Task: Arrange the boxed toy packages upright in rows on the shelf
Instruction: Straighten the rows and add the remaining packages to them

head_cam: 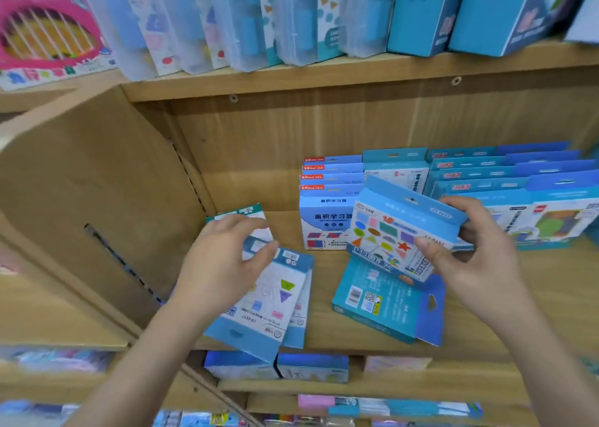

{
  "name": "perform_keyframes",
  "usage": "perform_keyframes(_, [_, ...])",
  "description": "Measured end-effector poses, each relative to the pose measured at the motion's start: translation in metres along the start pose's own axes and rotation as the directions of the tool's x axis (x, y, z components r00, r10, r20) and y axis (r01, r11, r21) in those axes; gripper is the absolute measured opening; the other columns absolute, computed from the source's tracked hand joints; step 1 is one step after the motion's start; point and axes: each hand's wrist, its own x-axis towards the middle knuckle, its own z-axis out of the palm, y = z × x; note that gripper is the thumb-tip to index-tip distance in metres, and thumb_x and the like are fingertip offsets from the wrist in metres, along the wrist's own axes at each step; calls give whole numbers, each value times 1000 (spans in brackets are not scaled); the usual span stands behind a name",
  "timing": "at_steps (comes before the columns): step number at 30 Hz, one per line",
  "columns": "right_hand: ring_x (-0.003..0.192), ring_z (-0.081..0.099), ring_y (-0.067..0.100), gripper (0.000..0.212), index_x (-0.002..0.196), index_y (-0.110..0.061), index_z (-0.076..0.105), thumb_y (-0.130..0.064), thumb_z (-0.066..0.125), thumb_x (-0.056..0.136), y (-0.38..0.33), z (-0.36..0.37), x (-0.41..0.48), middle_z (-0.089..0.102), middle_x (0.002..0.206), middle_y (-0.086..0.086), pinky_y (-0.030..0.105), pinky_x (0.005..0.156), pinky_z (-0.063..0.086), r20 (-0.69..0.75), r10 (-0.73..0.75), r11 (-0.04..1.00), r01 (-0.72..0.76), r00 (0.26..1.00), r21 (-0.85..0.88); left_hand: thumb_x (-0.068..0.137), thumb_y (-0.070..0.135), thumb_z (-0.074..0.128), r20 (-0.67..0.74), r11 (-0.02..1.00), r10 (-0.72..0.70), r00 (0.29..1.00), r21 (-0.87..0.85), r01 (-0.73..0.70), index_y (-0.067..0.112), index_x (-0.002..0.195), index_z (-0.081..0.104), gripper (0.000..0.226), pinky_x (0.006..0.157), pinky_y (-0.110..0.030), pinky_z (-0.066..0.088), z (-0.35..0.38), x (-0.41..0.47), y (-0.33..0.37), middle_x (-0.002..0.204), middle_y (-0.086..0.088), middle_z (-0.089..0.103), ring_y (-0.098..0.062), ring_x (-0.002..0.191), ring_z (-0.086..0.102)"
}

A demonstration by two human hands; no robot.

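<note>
One tilted box (pixel 393 232) in right hand (pixel 479 261); left hand (pixel 220 261) hovers.

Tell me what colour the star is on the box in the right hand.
Red; the star on the shapes box shows best in the head view.

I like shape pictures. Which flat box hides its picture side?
The blue box lying flat just below the shapes box held by the right hand: its barcode back faces up. The left pile shows coloured shapes.
</note>
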Motion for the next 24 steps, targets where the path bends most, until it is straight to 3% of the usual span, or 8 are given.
perform_keyframes(3, [82, 63, -2, 64, 90, -65, 47, -8, 74, 77, -8, 15, 4, 63, 87, -32, 24, 63, 55, 14, -70, 994, 69, 997, 80, 77, 74, 46, 364, 957, -236, 901, 250, 150, 40, 146, 18, 82, 106, -37, 32, 4, -16, -21, 155, 5, 20, -22, 138, 25])
perform_keyframes(6, [83, 64, -2, 53, 92, -63, 48, -19, 72, 74, -21, 31, 7, 65, 87, -30, 12, 57, 51, 30, -120, 981, 113, 992, 159, 72, 77, 50, 377, 948, -292, 879, 237, 213, 39, 146, 0, 97, 99, -39, 41, 27, -39, -22, 149, 3, 25, -24, 132, 35])
perform_keyframes(10, [85, 64, 2, 46, 95, -62, 46, -28, 68, 72, -29, 47, 5, 65, 90, -26, 17, 55, 52, 87, -125, 978, 109, 988, 176, 71, 74, 56, 351, 971, -232, 907, 132, 197, 44, 143, 2, 95, 94, -36, 42, 44, -49, -6, 141, 3, 30, -21, 127, 39])
perform_keyframes(14, [87, 64, 5, 48, 96, -63, 45, -24, 68, 77, -25, 50, -1, 64, 94, -26, 29, 54, 55, 95, -101, 988, 89, 990, 127, 75, 65, 62, 486, 995, -86, 870, 6, 95, 48, 144, 6, 91, 108, -34, 31, 52, -38, 7, 153, 7, 17, -18, 138, 23])
perform_keyframes(17, [85, 63, 1, 57, 96, -62, 44, -14, 71, 80, -21, 42, 0, 63, 92, -29, 22, 53, 52, 64, -91, 994, 87, 994, 64, 80, 56, 64, 569, 999, 3, 822, -39, 23, 47, 146, 9, 86, 114, -38, 21, 57, -20, 7, 158, 10, 5, -15, 143, 15])
perform_keyframes(19, [82, 63, 0, 52, 99, -59, 44, -21, 72, 81, -21, 38, 1, 63, 92, -29, 23, 54, 53, 35, -85, 996, 85, 996, 28, 81, 49, 66, 599, 995, 71, 797, -95, -18, 46, 146, 14, 83, 115, -40, 18, 62, -9, 7, 158, 12, 3, -13, 144, 13])
perform_keyframes(22, [79, 64, 1, 39, 102, -54, 43, -34, 66, 79, -21, 36, 0, 62, 94, -30, 32, 53, 54, 4, -74, 997, 74, 997, -7, 78, 42, 72, 592, 977, 178, 786, -205, -66, 43, 144, 26, 80, 116, -40, 18, 70, 3, 9, 158, 12, 7, -9, 144, 13])
perform_keyframes(24, [79, 64, 0, 38, 102, -56, 43, -36, 62, 76, -21, 37, -1, 62, 95, -31, 34, 53, 53, -9, -67, 998, 67, 998, -10, 77, 37, 75, 534, 953, 226, 815, -294, -72, 38, 139, 40, 72, 116, -31, 20, 73, 5, 9, 155, 14, 18, -4, 141, 17])
